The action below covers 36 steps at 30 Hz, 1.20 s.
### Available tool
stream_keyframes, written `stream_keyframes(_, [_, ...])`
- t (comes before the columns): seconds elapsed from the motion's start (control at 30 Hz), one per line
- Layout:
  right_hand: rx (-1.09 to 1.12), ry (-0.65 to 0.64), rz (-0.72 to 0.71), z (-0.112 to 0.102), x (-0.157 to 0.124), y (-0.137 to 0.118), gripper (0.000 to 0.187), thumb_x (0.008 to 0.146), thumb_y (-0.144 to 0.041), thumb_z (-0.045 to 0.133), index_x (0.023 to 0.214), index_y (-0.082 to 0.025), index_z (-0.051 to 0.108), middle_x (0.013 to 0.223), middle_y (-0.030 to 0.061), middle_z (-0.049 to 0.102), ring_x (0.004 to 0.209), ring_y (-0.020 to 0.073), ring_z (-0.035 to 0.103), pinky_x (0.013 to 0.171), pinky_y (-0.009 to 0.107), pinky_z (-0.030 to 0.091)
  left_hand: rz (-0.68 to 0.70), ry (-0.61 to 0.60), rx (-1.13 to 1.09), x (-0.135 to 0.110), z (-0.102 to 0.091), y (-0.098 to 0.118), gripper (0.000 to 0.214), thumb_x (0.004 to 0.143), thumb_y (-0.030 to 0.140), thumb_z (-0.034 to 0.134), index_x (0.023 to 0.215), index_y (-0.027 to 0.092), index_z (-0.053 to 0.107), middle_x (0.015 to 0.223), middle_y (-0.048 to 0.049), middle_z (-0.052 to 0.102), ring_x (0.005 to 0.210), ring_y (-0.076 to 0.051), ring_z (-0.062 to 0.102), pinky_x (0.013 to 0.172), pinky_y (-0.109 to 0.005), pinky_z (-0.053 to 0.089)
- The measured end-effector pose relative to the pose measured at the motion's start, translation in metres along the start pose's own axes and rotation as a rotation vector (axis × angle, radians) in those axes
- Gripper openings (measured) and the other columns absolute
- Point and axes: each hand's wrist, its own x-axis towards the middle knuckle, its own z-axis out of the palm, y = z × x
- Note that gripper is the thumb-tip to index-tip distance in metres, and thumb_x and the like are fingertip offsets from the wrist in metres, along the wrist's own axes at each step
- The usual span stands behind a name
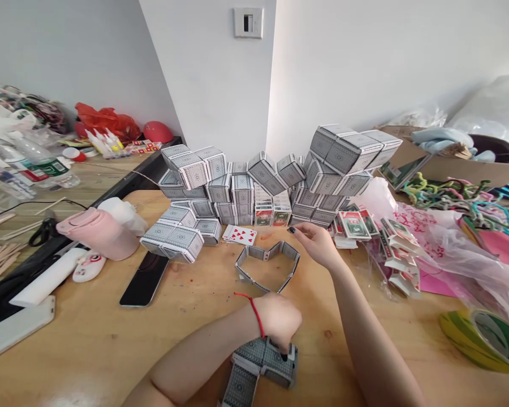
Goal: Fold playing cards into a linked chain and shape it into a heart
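Note:
My left hand, with a red string round its wrist, is closed on a chain of folded playing cards near the table's front edge. My right hand reaches forward, its fingers pinched at the right upper corner of a heart-shaped ring of folded cards that lies flat on the wooden table. Behind the heart lie a few face-up red heart cards and a wall of cubes made from card backs.
A black phone, a pink bottle and white blocks lie at left. Loose folded cards, plastic bags, coloured pipe cleaners and a cardboard box fill the right. Tape rolls sit at the right front. Water bottles stand far left.

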Motion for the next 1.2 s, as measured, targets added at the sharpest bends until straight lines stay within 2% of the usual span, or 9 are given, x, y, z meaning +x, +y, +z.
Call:
stream_keyframes(0.13, [-0.002,0.008,-0.007,-0.001,-0.001,-0.001,0.026,0.075,-0.041,0.051,0.083,-0.018,0.063,0.081,0.0051,0.068,0.074,0.0201,0.063,0.066,0.029,0.047,0.016,0.0,0.045,-0.004,0.002,0.005,0.028,0.057,0.038,0.063,0.071,0.014,0.066,0.068,-0.0112,0.065,0.062,-0.023,0.059,0.047,-0.031,0.043])
stream_keyframes(0.33, [-0.021,0.002,-0.007,-0.002,-0.002,-0.005,0.025,0.076,-0.04,0.05,0.081,-0.019,0.062,0.08,0.0042,0.067,0.074,0.0198,0.063,0.066,0.028,0.047,0.091,0.11,0.131,-0.003,0.01,0.017,0.041,0.053,0.042,0.065,0.078,0.01,0.064,0.083,-0.0136,0.062,0.072,-0.024,0.058,0.053,-0.033,0.045])
stream_keyframes(0.53, [-0.007,-0.011,-0.017,-0.004,-0.002,-0.004,0.027,0.076,-0.041,0.05,0.084,-0.018,0.062,0.081,0.0053,0.067,0.073,0.0201,0.062,0.066,0.03,0.047,0.1,0.061,0.017,-0.011,-0.007,0.007,0.038,0.053,0.043,0.063,0.078,0.015,0.062,0.069,-0.0078,0.064,0.06,-0.022,0.058,0.045,-0.029,0.041])
stream_keyframes(0.67, [0.049,-0.004,-0.039,-0.009,-0.003,-0.007,0.029,0.075,-0.043,0.051,0.082,-0.017,0.062,0.078,0.0057,0.066,0.074,0.0198,0.061,0.069,0.031,0.046,0.055,0.308,-0.215,-0.033,-0.03,-0.01,0.039,0.056,0.036,0.06,0.092,0.019,0.056,0.07,-0.0016,0.063,0.059,-0.017,0.057,0.049,-0.025,0.039])
stream_keyframes(0.8, [0.298,-0.038,0.004,-0.012,-0.005,-0.017,0.032,0.074,-0.044,0.055,0.09,-0.017,0.06,0.082,0.0064,0.065,0.076,0.0184,0.062,0.071,0.033,0.048,0.053,0.562,-0.53,-0.051,-0.043,-0.036,0.035,0.062,0.021,0.056,0.097,0.018,0.055,0.075,0.0002,0.062,0.061,-0.01,0.055,0.054,-0.02,0.04])
stream_keyframes(0.87, [0.409,-0.11,0.036,-0.012,-0.007,-0.023,0.033,0.074,-0.044,0.055,0.093,-0.017,0.058,0.086,0.007,0.065,0.077,0.0179,0.062,0.071,0.033,0.049,0.031,0.681,-0.653,-0.053,-0.043,-0.049,0.034,0.066,0.019,0.053,0.1,0.018,0.055,0.075,0.0003,0.062,0.06,-0.009,0.053,0.052,-0.018,0.04])
stream_keyframes(0.97, [0.479,-0.282,0.069,-0.011,-0.009,-0.029,0.032,0.077,-0.043,0.052,0.094,-0.017,0.059,0.09,0.0074,0.065,0.08,0.0173,0.062,0.07,0.032,0.05,-0.064,0.869,-0.701,-0.05,-0.04,-0.064,0.026,0.069,0.018,0.049,0.094,0.017,0.059,0.072,0.0002,0.061,0.057,-0.008,0.051,0.051,-0.019,0.039])
stream_keyframes(1.07, [0.467,-0.435,0.1,-0.008,-0.011,-0.028,0.031,0.078,-0.042,0.05,0.095,-0.018,0.061,0.089,0.0059,0.064,0.077,0.0155,0.061,0.065,0.027,0.05,-0.109,0.942,-0.694,-0.047,-0.038,-0.073,0.02,0.072,0.018,0.048,0.085,0.018,0.063,0.067,0.0003,0.062,0.055,-0.009,0.051,0.051,-0.02,0.04])
stream_keyframes(1.2, [0.55,-0.58,0.178,-0.008,-0.012,-0.024,0.035,0.079,-0.042,0.049,0.104,-0.019,0.058,0.08,0.004,0.063,0.065,0.0147,0.061,0.054,0.027,0.051,-0.1,1.052,-0.813,-0.05,-0.04,-0.083,0.017,0.073,0.019,0.05,0.083,0.018,0.064,0.081,-0.0024,0.065,0.067,-0.011,0.056,0.057,-0.021,0.044])
